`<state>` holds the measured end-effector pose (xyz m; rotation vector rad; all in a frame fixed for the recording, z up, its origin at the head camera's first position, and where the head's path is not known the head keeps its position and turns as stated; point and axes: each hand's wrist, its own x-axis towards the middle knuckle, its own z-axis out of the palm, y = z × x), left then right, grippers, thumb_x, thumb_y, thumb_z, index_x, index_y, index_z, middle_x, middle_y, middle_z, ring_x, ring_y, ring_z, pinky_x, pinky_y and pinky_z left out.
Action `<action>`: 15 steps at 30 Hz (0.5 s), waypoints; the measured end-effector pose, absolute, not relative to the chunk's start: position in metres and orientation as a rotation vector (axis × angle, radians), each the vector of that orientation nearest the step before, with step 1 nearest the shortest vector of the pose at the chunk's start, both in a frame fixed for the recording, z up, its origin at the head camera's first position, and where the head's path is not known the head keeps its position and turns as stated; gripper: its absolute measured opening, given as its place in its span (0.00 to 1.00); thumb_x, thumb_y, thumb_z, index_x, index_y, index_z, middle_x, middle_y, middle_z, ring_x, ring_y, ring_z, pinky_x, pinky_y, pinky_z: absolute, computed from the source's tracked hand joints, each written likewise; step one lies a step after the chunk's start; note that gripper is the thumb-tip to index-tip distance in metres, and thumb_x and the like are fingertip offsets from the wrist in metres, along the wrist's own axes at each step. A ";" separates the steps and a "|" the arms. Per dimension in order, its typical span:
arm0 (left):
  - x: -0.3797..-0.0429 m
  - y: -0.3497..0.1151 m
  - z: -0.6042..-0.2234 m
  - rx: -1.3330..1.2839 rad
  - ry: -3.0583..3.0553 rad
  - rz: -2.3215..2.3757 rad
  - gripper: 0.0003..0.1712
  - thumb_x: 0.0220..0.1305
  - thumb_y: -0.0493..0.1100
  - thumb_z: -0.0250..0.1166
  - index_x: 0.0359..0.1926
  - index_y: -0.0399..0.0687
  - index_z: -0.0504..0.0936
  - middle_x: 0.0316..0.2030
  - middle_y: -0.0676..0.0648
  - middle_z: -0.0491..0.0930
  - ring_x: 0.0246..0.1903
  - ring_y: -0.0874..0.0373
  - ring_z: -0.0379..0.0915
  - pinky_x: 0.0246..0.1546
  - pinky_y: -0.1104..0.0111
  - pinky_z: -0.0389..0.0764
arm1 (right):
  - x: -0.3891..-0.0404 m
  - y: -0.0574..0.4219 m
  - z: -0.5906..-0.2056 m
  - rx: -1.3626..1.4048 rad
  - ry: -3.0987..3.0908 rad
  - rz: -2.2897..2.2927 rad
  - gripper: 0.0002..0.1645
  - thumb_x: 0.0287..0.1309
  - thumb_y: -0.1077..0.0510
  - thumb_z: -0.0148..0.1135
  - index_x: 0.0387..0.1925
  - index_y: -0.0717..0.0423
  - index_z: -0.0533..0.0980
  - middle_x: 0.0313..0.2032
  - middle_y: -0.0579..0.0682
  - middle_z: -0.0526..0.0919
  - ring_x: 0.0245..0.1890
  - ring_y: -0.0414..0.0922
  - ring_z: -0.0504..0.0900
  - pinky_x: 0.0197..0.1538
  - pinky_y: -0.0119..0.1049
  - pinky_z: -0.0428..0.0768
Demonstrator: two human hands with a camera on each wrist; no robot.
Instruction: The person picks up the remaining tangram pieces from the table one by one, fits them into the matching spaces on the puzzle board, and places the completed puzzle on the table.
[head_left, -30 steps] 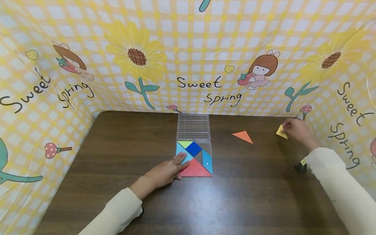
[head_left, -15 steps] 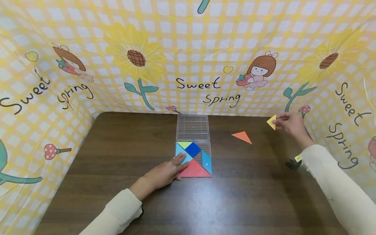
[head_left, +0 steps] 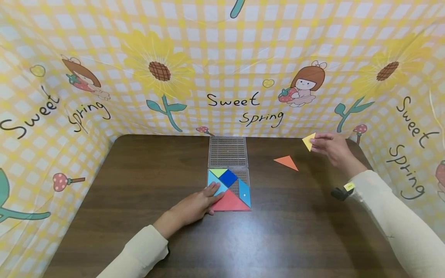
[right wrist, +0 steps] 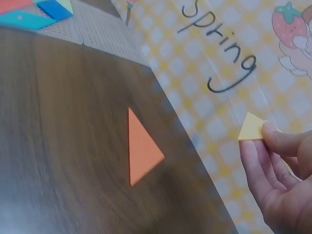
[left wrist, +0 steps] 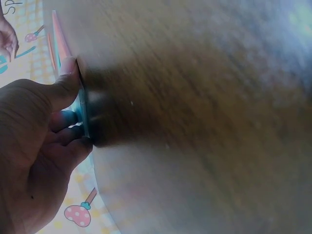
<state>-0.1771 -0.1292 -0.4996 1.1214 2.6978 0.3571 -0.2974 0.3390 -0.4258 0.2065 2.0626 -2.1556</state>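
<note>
My left hand holds the near left corner of a clear tangram case; in the left wrist view the thumb and curled fingers meet its edge. Inside lie a red triangle, a light blue triangle partly under the fingers, a green triangle, a dark blue square and a blue parallelogram. Raised at the back right, my right hand pinches a yellow triangle between thumb and fingers. An orange triangle lies flat on the table, left of that hand.
The case's gridded lid lies folded back behind it, close to the patterned cloth that surrounds the table's back and sides. A dark wrist-worn device with a yellow tag hangs at the right sleeve. The wooden table reflects light.
My right hand has lifted the yellow triangle from the table's far right and carried it leftward, toward the orange triangle. The left hand stays on the case.
</note>
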 end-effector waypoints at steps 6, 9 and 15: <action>-0.177 -0.130 -0.501 1.138 2.706 0.368 0.35 0.66 0.47 0.62 0.71 0.49 0.62 0.74 0.41 0.52 0.71 0.44 0.51 0.54 0.61 0.78 | -0.299 0.324 -0.423 0.194 1.935 -2.222 0.06 0.57 0.69 0.64 0.38 0.63 0.78 0.38 0.48 0.79 0.34 0.42 0.85 0.44 0.34 0.84; -0.177 -0.130 -0.502 1.153 2.711 0.369 0.34 0.66 0.46 0.62 0.71 0.48 0.63 0.73 0.40 0.53 0.71 0.43 0.52 0.54 0.60 0.78 | -0.300 0.316 -0.423 0.185 1.900 -2.240 0.05 0.57 0.70 0.63 0.36 0.64 0.78 0.38 0.50 0.79 0.34 0.44 0.85 0.44 0.36 0.84; -0.177 -0.130 -0.502 1.145 2.710 0.373 0.34 0.66 0.46 0.62 0.71 0.49 0.63 0.73 0.40 0.53 0.71 0.43 0.52 0.54 0.60 0.78 | -0.302 0.300 -0.424 0.177 1.912 -2.225 0.05 0.57 0.70 0.63 0.36 0.64 0.78 0.37 0.51 0.81 0.34 0.45 0.86 0.43 0.37 0.84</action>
